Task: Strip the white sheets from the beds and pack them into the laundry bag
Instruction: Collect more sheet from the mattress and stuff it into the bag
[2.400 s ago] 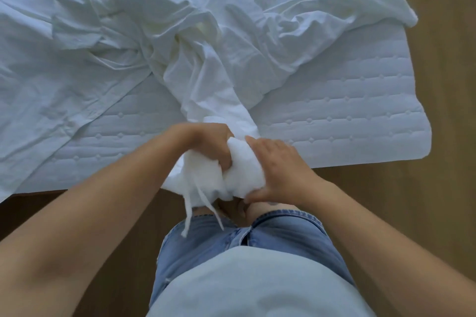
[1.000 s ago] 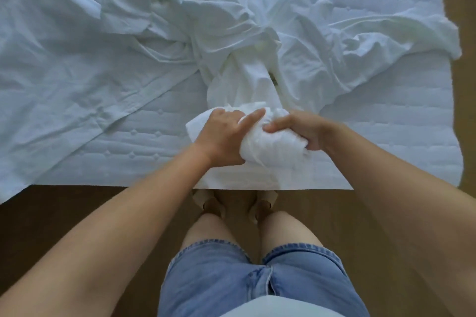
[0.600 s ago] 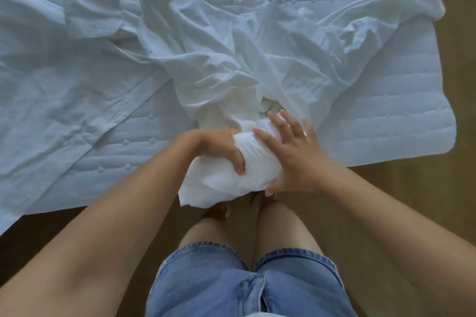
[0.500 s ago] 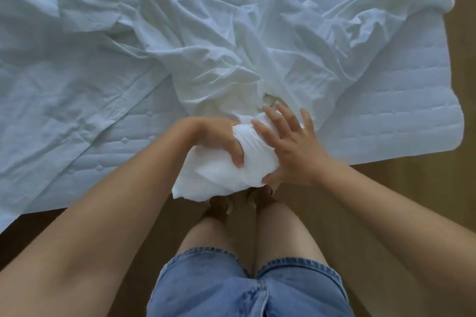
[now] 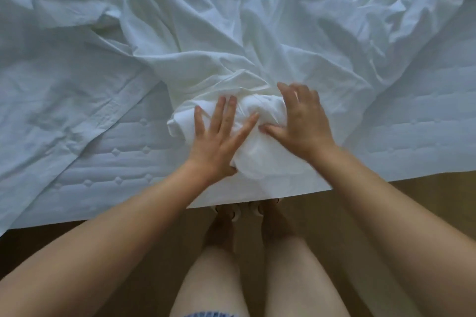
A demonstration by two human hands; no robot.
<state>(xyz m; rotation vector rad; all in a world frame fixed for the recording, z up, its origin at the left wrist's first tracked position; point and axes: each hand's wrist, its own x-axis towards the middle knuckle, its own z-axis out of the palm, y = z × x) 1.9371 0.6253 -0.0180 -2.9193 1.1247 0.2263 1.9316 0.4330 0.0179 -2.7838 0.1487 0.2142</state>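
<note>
Since half a second ago, your hands have opened: left hand [image 5: 219,136] and right hand [image 5: 300,121] press flat on the balled white sheet [image 5: 257,141] at frame centre, near the mattress [image 5: 412,136] lower edge. Gather inward; loose sheet sprawls upward, bare floor [image 5: 386,201] below.

So: one crumpled white sheet [image 5: 231,41], one quilted mattress [image 5: 412,141], two bare hands, two legs, two shoes.
</note>
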